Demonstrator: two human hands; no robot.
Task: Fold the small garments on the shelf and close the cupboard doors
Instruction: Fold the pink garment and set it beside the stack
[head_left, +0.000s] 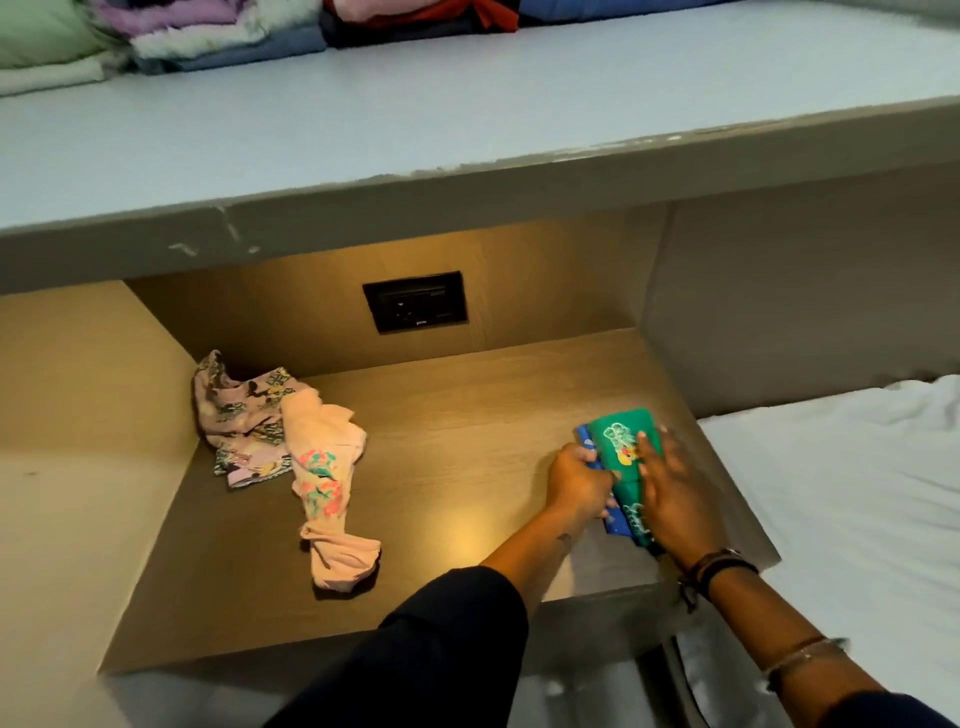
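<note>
The green garment (621, 434), printed with a pale motif, lies folded into a narrow strip along the right edge of the shelf (467, 441), toward its front right corner. It sits on top of a blue garment (617, 522), whose edge shows along its left side.

The right hand (670, 488) lies flat on the green cloth with its fingers straight and together. It is probably pressing the fold down so it keeps its shape. The left hand (579, 480) has its fingers curled round the left edge of the blue garment, apparently to hold the little stack steady and square it against the other hand.

Two more pieces wait unfolded, well apart from the stack. A pink garment (324, 483) trails from the middle left of the shelf toward the front, twisted at its lower end. A floral patterned garment (239, 415) is bunched in the back left corner, touching and partly under the pink one. By the look of it, folding is about half done.

A black wall socket (415, 301) sits in the back panel. Above the shelf runs a pale ledge (363, 130) with stacked folded clothes (208, 36) at its far edge. A white bedsheet (857, 493) lies to the right of the shelf. No cupboard doors are in view.
</note>
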